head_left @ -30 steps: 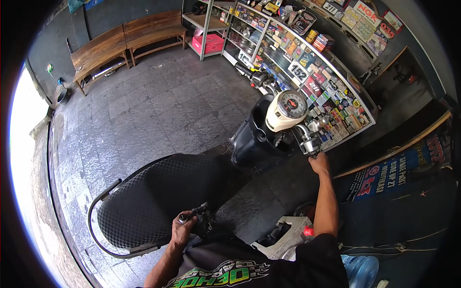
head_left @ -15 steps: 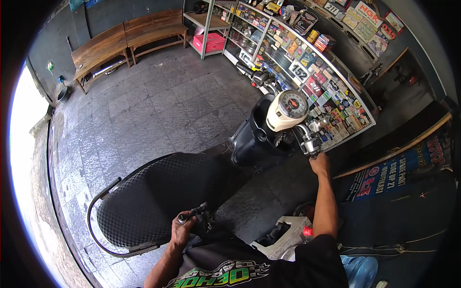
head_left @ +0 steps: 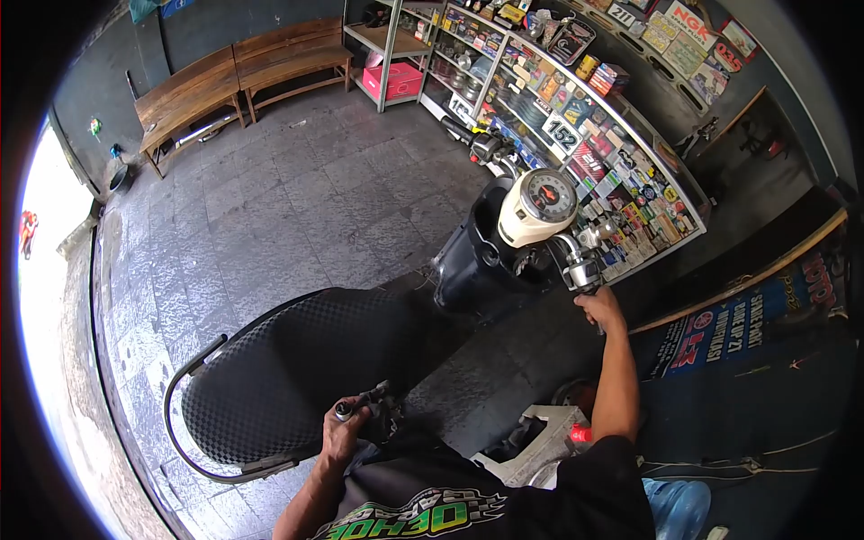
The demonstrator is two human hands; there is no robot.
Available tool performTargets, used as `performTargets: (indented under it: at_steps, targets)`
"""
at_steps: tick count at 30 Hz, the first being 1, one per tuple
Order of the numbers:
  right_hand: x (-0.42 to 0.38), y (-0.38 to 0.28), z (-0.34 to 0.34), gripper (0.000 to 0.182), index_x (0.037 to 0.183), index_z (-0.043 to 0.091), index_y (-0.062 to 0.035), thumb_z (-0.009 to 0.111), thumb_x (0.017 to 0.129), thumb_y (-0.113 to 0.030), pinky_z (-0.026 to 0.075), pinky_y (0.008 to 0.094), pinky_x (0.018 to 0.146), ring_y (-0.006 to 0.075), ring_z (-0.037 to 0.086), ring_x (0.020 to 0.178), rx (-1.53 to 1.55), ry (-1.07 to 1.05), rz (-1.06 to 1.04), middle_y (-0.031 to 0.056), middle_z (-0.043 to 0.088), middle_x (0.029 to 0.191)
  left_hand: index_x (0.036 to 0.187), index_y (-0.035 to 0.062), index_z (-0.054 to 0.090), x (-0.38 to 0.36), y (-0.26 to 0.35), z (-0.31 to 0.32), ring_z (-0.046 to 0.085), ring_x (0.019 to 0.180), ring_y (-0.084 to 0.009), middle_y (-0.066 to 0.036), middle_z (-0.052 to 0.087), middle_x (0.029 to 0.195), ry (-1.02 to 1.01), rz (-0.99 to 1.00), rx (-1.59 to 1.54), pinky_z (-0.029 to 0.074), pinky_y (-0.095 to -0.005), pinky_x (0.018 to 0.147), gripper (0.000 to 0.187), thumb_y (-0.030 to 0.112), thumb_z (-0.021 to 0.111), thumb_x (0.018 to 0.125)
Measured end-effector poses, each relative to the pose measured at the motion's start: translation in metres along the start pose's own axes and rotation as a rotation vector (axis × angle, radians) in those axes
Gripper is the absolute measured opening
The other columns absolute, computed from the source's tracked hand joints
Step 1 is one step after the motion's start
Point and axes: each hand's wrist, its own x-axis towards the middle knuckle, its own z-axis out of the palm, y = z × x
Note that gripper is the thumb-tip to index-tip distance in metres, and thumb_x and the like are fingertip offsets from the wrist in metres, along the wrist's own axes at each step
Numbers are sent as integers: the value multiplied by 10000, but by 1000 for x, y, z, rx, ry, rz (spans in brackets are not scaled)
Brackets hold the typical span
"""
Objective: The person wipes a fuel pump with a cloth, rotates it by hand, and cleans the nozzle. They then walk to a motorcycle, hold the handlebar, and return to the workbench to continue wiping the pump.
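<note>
A scooter with a dark checkered seat (head_left: 270,378) stands in front of me, its cream handlebar cover (head_left: 517,216) holding a round speedometer (head_left: 549,194). My right hand (head_left: 603,310) is closed around the right handlebar grip, just below the chrome-coloured switch housing (head_left: 583,273). Near the seat's inner side, my left hand (head_left: 344,432) is closed on a dark metal tool (head_left: 371,397) with a round silver end. Its exact kind I cannot make out. My shirt and the hand hide part of it.
Beyond the scooter stands a glass display case (head_left: 576,135) full of small packaged parts. Wooden benches (head_left: 189,94) line the back wall. At my right are a pale, scuffed casing (head_left: 531,445) and a blue banner (head_left: 720,333). A bright doorway opens at left.
My right wrist has turned on the handlebar grip, with the forearm shifting slightly right and the fingers showing more. My left hand stays put. Something red has appeared outside the doorway.
</note>
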Motion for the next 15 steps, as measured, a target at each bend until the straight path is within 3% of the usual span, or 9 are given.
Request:
performTargets:
  at_steps: [1,3,15]
  targets:
    - [-3,-3,1,172,718,612,2,714,764,-129,434,337,433,199,562,450,0,0,-1,86,579,577,1100,-49,613,1,1,1,640,861,-139,-74,683,960,1,1,0,523,-294,808,287,132,640,879]
    - [-8,-5,4,178,669,571,-35,697,781,-92,331,273,357,98,446,381,45,33,-55,6,490,528,1099,-44,616,0,1,3,633,859,-135,-70,680,956,15,-6,-14,519,-294,805,286,132,639,875]
    - [-5,0,4,190,679,592,-13,697,789,-127,393,295,375,132,516,407,-21,54,-48,38,540,539,1095,-47,608,1,-1,6,637,863,-141,-79,680,961,-26,9,-99,523,-303,810,291,138,643,872]
